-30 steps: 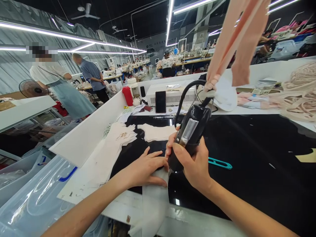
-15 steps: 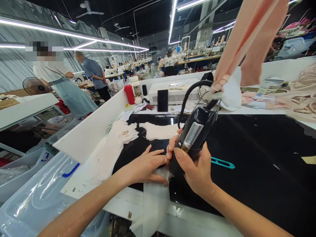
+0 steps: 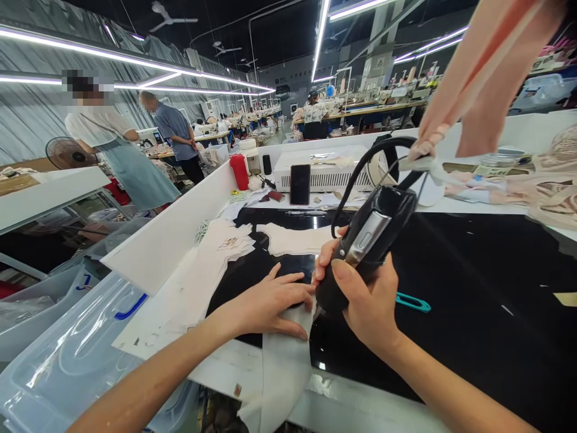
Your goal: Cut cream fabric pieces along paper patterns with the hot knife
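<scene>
My left hand [image 3: 279,305] lies flat with its fingers spread on a pale strip of fabric [image 3: 283,376], which hangs over the table's front edge. My right hand [image 3: 372,304] is wrapped round a black corded hand tool [image 3: 391,210] with a silver lever on its side. The tool tilts up to the right, its lower end close to my left fingertips and the fabric's right edge; its very tip is hidden. A knotted pink cloth strip [image 3: 473,78] rises from the tool's cord end.
Stacked pale fabric pieces [image 3: 216,264] and a second pale stack [image 3: 293,240] lie on the black tabletop [image 3: 469,313]. A teal slotted tool [image 3: 413,302] lies beyond my right hand. A phone [image 3: 300,184] stands at the back; a low white wall [image 3: 166,228] borders the left. Two people stand beyond.
My right hand has moved a little to the right with the black tool, away from my left fingertips. The left hand stays flat on the fabric.
</scene>
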Tool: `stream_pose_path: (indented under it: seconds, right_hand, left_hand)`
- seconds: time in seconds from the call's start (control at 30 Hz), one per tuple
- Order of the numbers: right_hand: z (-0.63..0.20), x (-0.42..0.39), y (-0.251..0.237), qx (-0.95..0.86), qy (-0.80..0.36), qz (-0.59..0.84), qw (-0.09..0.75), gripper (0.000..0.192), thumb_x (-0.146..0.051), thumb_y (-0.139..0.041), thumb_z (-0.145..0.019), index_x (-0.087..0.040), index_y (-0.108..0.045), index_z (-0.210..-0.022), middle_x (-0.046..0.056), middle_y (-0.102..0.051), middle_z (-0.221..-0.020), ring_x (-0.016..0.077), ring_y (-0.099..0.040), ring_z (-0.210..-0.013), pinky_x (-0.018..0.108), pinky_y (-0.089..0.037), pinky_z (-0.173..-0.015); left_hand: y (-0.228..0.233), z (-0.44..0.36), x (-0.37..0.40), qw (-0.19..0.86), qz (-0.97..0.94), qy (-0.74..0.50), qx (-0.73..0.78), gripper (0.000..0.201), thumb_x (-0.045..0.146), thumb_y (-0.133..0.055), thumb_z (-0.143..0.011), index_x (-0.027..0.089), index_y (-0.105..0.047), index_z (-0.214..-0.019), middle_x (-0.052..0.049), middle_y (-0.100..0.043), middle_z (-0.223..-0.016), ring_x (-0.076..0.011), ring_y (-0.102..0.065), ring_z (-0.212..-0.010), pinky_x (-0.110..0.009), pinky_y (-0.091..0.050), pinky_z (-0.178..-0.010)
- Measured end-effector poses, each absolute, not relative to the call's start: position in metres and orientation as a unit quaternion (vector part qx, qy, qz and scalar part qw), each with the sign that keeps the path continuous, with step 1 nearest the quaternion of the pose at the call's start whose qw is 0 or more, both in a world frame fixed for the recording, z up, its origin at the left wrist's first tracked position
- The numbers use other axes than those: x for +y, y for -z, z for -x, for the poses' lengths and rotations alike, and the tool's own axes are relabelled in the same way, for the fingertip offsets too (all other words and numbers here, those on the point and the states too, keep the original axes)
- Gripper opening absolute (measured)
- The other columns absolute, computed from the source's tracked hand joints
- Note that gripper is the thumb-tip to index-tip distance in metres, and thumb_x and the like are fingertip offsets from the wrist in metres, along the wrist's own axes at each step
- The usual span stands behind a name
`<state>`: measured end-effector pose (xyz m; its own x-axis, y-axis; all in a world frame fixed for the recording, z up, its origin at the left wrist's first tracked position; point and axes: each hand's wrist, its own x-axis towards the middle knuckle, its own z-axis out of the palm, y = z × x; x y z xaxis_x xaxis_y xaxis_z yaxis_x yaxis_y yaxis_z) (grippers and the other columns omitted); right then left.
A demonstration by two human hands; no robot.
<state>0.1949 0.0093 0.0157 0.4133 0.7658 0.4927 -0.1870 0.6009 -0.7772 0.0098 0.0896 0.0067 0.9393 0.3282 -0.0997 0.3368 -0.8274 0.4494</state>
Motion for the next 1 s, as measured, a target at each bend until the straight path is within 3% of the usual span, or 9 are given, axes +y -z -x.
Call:
stream_pose_path:
  seconds: [0.1,0.17,0.23,0.3,0.37,0.5,0.73,0.83,1.0]
  right_hand:
    - [-0.198,0.008,-0.016,-0.450,-0.310,0.315,0.776,0.037,-0.041,-0.089,-0.094,-0.032,-0.064,-0.119,-0.005,-0.075,-0.090,0.0175,-0.071,-0.063,0.034,-0.065,-0.060]
    - [-0.200,0.008,-0.017,-0.453,-0.307,0.307,0.779,0.037,-0.044,-0.090,-0.095,-0.032,-0.065,-0.117,-0.005,-0.074,-0.089,0.0172,-0.070,-0.064,0.034,-0.064,-0.061]
    - [-0.202,0.008,-0.016,-0.459,-0.307,0.298,0.779,0.037,-0.048,-0.091,-0.096,-0.032,-0.065,-0.117,-0.006,-0.073,-0.088,0.0163,-0.069,-0.064,0.033,-0.063,-0.061]
    - [-0.203,0.008,-0.016,-0.460,-0.307,0.297,0.778,0.039,-0.049,-0.092,-0.095,-0.032,-0.066,-0.119,-0.006,-0.073,-0.088,0.0155,-0.068,-0.065,0.031,-0.062,-0.062]
    - [-0.204,0.008,-0.016,-0.459,-0.309,0.299,0.778,0.041,-0.049,-0.093,-0.095,-0.032,-0.066,-0.120,-0.006,-0.072,-0.088,0.0155,-0.068,-0.065,0.031,-0.062,-0.062]
    - [-0.205,0.007,-0.019,-0.457,-0.316,0.306,0.773,0.040,-0.049,-0.093,-0.094,-0.032,-0.066,-0.118,-0.005,-0.072,-0.087,0.0162,-0.068,-0.065,0.032,-0.061,-0.062]
    - [-0.207,0.003,-0.022,-0.455,-0.304,0.317,0.775,0.040,-0.047,-0.092,-0.093,-0.031,-0.066,-0.118,-0.004,-0.070,-0.085,0.0170,-0.066,-0.063,0.031,-0.062,-0.058]
    - [-0.209,0.001,-0.020,-0.457,-0.306,0.326,0.769,0.039,-0.046,-0.092,-0.093,-0.030,-0.065,-0.117,-0.004,-0.069,-0.084,0.0175,-0.066,-0.063,0.032,-0.062,-0.058]
    - [-0.209,-0.004,-0.020,-0.456,-0.317,0.313,0.771,0.038,-0.045,-0.092,-0.094,-0.030,-0.066,-0.117,-0.003,-0.069,-0.085,0.0177,-0.067,-0.064,0.031,-0.064,-0.057]
  left_hand:
    - [-0.005,-0.002,0.081,0.181,-0.969,-0.046,0.162,0.046,0.045,-0.092,-0.097,0.026,-0.075,-0.135,-0.014,-0.059,-0.170,-0.0406,-0.041,-0.168,-0.076,-0.017,-0.139]
    - [-0.003,0.005,0.066,0.135,-0.967,-0.113,0.184,0.034,0.041,-0.086,-0.104,0.023,-0.075,-0.130,-0.015,-0.068,-0.157,-0.0355,-0.059,-0.153,-0.062,-0.039,-0.135]
    - [0.001,0.010,0.045,0.086,-0.956,-0.169,0.223,0.014,0.031,-0.071,-0.113,0.020,-0.074,-0.121,-0.012,-0.076,-0.129,-0.0263,-0.074,-0.121,-0.042,-0.061,-0.111]
    - [0.008,0.012,0.022,0.038,-0.955,-0.175,0.235,0.018,0.025,-0.057,-0.118,0.019,-0.072,-0.110,-0.006,-0.074,-0.103,-0.0225,-0.072,-0.092,-0.035,-0.063,-0.085]
    - [0.014,0.012,0.006,0.017,-0.957,-0.160,0.242,0.022,0.021,-0.053,-0.118,0.019,-0.070,-0.103,-0.004,-0.069,-0.093,-0.0220,-0.068,-0.082,-0.035,-0.061,-0.076]
    - [0.019,0.016,0.005,0.018,-0.963,-0.135,0.234,0.020,0.007,-0.055,-0.112,0.018,-0.071,-0.115,-0.006,-0.075,-0.105,-0.0230,-0.073,-0.091,-0.035,-0.063,-0.081]
    - [0.014,0.038,0.053,0.075,-0.986,-0.109,0.101,0.030,0.013,-0.053,-0.118,0.026,-0.076,-0.134,-0.005,-0.082,-0.136,-0.0216,-0.071,-0.142,-0.040,-0.046,-0.133]
    - [0.018,0.041,0.062,0.100,-0.981,-0.133,0.102,0.038,0.007,-0.050,-0.115,0.022,-0.075,-0.139,-0.006,-0.080,-0.143,-0.0224,-0.071,-0.144,-0.041,-0.046,-0.134]
    - [0.022,0.018,0.067,0.097,-0.966,-0.168,0.170,0.043,0.002,-0.049,-0.109,0.017,-0.073,-0.141,-0.012,-0.079,-0.142,-0.0221,-0.077,-0.132,-0.033,-0.063,-0.114]
